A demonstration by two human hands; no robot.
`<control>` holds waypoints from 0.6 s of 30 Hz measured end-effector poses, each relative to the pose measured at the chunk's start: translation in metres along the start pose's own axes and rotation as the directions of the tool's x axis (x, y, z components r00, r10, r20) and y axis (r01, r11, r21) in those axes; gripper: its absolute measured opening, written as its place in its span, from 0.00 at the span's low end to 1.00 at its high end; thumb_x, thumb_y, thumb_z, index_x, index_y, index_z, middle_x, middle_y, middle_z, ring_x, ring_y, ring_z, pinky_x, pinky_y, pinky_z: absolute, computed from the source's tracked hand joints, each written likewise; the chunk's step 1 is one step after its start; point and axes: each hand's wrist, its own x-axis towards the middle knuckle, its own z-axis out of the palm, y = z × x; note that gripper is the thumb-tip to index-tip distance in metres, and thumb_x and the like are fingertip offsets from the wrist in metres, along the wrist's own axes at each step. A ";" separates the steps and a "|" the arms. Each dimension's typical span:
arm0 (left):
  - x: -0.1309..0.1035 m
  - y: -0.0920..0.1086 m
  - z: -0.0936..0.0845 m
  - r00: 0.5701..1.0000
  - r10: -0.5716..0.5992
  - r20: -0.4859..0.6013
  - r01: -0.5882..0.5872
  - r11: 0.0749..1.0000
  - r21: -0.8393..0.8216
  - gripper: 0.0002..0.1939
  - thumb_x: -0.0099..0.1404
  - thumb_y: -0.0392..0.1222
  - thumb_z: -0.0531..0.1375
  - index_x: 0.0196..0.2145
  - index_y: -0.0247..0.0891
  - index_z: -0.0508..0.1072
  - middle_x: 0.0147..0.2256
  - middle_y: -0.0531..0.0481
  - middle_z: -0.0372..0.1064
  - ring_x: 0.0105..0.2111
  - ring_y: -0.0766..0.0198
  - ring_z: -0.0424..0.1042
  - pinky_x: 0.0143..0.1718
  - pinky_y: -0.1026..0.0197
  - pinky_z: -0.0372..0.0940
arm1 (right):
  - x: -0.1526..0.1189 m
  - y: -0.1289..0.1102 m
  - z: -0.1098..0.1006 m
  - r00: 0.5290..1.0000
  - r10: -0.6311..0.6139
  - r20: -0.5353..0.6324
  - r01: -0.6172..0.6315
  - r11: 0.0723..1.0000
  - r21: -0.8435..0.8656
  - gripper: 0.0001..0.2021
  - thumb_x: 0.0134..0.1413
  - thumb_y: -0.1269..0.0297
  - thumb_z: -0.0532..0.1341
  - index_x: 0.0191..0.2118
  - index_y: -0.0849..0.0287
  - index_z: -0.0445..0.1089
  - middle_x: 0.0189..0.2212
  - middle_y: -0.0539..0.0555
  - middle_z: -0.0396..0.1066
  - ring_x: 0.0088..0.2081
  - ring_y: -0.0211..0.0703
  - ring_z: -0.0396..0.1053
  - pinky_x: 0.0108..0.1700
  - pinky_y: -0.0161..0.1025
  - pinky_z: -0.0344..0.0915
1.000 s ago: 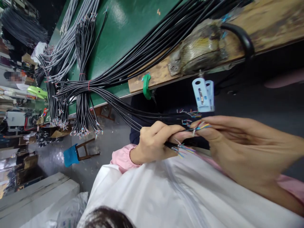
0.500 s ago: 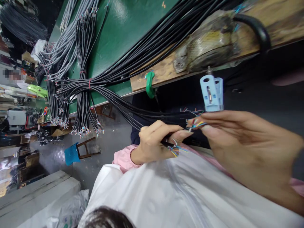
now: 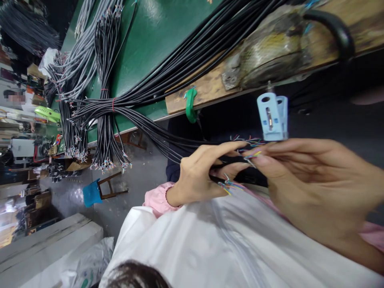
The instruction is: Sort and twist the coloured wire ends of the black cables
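Note:
My left hand is wrapped round the ends of several black cables, whose coloured cores stick out below its fingers. Its thumb and index finger are a little apart. My right hand pinches the thin coloured wires of one cable end between thumb and index finger. Directly above the right fingertips is a light blue clip, hanging from a metal tip on a plastic-wrapped device. More stripped wire ends show just behind the hands.
A green table holds black cable bundles and grey cables. A green clamp grips a wooden board at its edge. Below are a blue-seated stool and white boxes. A person is far left.
My left thumb and index finger have parted and drawn back from the wires in my right fingers. The clip and device appear slightly further right in the view.

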 end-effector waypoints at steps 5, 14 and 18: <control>-0.008 -0.015 -0.006 0.951 0.153 0.268 -0.144 0.988 -0.050 0.23 0.76 0.49 0.47 0.48 0.38 0.79 0.36 0.49 0.73 0.30 0.72 0.71 0.30 0.70 0.67 | 0.012 -0.007 -0.006 0.961 -0.092 0.260 0.047 0.984 0.173 0.23 0.44 0.45 0.74 0.28 0.51 0.61 0.21 0.49 0.74 0.22 0.41 0.73 0.23 0.37 0.73; 0.000 -0.019 -0.016 0.899 0.344 0.273 -0.318 0.939 -0.134 0.28 0.77 0.50 0.44 0.40 0.43 0.83 0.35 0.51 0.68 0.28 0.76 0.68 0.24 0.72 0.57 | 0.022 0.000 -0.031 0.898 -0.275 0.344 0.307 0.951 -0.040 0.12 0.62 0.51 0.63 0.29 0.48 0.68 0.23 0.54 0.73 0.26 0.43 0.73 0.26 0.43 0.68; -0.002 -0.019 -0.017 0.873 0.321 0.368 -0.273 0.945 -0.178 0.18 0.75 0.44 0.50 0.46 0.43 0.81 0.37 0.51 0.71 0.28 0.75 0.70 0.24 0.72 0.58 | 0.023 0.001 -0.035 0.739 -0.397 0.545 0.533 0.839 -0.111 0.07 0.64 0.62 0.60 0.34 0.44 0.72 0.27 0.51 0.75 0.29 0.42 0.74 0.26 0.43 0.66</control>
